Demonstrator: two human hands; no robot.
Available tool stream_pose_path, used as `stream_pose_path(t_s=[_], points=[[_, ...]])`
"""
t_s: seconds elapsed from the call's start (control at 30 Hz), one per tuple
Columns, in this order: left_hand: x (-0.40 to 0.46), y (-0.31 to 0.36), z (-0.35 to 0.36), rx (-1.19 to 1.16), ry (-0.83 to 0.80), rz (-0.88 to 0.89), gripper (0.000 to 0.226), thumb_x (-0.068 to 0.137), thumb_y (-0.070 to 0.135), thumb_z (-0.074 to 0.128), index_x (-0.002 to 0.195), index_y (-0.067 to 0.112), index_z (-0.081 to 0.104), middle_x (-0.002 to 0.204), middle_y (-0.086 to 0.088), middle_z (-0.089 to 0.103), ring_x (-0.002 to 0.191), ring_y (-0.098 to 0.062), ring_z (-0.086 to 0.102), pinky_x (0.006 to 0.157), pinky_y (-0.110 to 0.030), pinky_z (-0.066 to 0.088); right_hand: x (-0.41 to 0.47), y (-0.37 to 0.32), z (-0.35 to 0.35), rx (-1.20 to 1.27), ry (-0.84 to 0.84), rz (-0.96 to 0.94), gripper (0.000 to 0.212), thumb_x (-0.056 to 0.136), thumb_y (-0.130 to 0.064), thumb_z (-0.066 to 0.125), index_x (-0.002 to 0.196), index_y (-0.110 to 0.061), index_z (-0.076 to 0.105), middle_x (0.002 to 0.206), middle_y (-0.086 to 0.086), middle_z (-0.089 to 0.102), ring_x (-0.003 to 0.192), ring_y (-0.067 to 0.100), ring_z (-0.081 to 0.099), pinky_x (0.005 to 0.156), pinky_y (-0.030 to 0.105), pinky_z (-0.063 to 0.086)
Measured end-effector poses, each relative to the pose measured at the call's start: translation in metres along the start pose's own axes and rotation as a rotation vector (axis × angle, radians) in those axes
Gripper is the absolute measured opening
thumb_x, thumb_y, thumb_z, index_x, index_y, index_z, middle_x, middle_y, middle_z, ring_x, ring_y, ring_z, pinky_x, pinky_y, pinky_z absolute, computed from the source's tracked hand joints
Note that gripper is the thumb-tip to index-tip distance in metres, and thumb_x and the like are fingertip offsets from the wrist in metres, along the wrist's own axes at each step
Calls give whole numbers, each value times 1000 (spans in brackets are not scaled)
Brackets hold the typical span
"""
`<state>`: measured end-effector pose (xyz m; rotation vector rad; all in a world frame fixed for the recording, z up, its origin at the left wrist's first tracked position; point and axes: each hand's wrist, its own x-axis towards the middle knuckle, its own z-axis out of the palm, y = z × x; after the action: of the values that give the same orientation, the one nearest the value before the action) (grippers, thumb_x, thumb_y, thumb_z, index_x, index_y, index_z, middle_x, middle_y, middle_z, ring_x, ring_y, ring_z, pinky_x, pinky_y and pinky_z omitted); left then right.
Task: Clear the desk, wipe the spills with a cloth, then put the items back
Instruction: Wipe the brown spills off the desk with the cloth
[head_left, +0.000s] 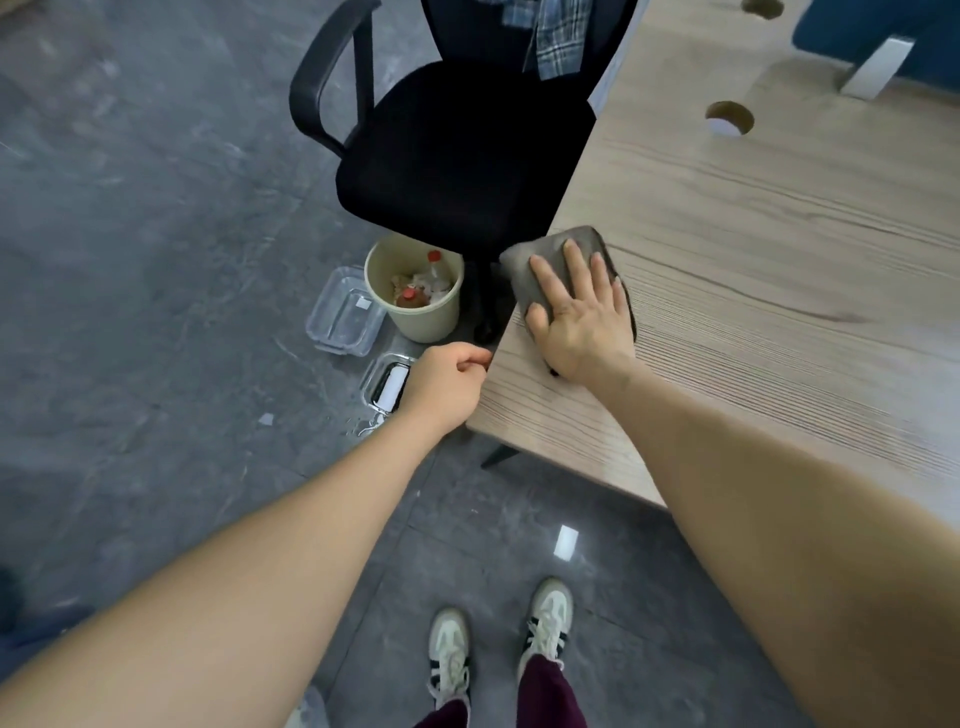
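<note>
Two hands work at the near corner of the wooden desk, and the wiping step looks to be the one in hand. In the head view, the right hand lies flat on a grey cloth, fingers straight and slightly spread, palm pressing the cloth down right at the desk's left edge, where part of the cloth overhangs. The right forearm reaches in from the lower right across the desk top. The left hand hovers just off the desk edge, below the cloth, with its fingers curled into a loose fist; whether it pinches anything small I cannot tell, though nothing shows in it.

Judging by the bare wood, clearing is done: the items sit on the floor beside a black office chair. Two clear lidded food containers lie next to a pale waste bin that holds bottles and scraps, the nearer container partly hidden by the left hand. No spill is plainly visible on the wood.

Next, the move probably calls for sweeping the cloth toward the edge with steady downward pressure, the left hand placed to catch crumbs, before the containers go back up.
</note>
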<state>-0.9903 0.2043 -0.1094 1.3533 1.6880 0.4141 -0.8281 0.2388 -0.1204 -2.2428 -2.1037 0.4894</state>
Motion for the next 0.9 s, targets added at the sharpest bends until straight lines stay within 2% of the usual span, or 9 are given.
stream_pose_path(t_s=[0.17, 0.23, 0.33, 0.43, 0.57, 0.73, 0.9], points=[[-18, -11, -4, 54, 94, -41, 29, 88, 7, 48, 104, 14, 71, 108, -6, 70, 105, -25, 62, 93, -34, 48, -59, -34, 19, 31, -22, -114, 55, 94, -44, 27, 147, -43, 14, 159, -6, -7, 146, 22, -11, 118, 41, -5], [-26, -16, -8, 99, 122, -59, 30, 90, 9, 47, 108, 16, 70, 112, -5, 68, 109, -25, 59, 89, -26, 46, -80, -43, 26, 35, -32, -126, 54, 95, -43, 27, 147, -44, 14, 159, -6, -8, 146, 21, -11, 118, 41, -6], [-36, -20, -14, 196, 168, -55, 31, 92, 12, 44, 113, 18, 66, 119, -3, 64, 111, -24, 56, 79, -23, 37, -106, -47, 35, 27, -38, -149, 53, 97, -44, 25, 148, -44, 7, 159, -7, -11, 146, 20, -13, 117, 39, -8], [-46, -20, -13, 250, 210, -28, 29, 93, 11, 42, 110, 16, 65, 116, -3, 63, 108, -25, 56, 74, -24, 36, -127, -39, 40, -45, -31, -171, 56, 99, -43, 26, 148, -44, -3, 159, -5, -13, 146, 20, -13, 117, 38, -6], [-55, -13, 1, 282, 166, 150, 31, 91, 9, 49, 119, 15, 58, 123, -1, 53, 108, -22, 56, 81, -29, 42, -151, 0, 35, -101, -8, -151, 59, 101, -43, 28, 147, -44, -8, 159, -5, -12, 146, 19, -11, 118, 36, -3], [-59, -8, 17, 460, 46, 366, 42, 94, 10, 44, 136, 13, 47, 142, 5, 38, 118, -19, 49, 82, -23, 33, -190, 66, 24, -126, -38, -16, 64, 99, -47, 30, 140, -46, -19, 158, -5, -14, 146, 18, -12, 117, 34, -3], [-59, -25, 16, 424, -20, 472, 49, 90, -6, 39, 136, 8, 49, 146, 3, 37, 126, -18, 43, 102, -26, 34, -197, 60, 25, -154, -21, 108, 64, 101, -39, 31, 147, -39, -13, 158, 0, -16, 146, 25, -13, 117, 36, -4]])
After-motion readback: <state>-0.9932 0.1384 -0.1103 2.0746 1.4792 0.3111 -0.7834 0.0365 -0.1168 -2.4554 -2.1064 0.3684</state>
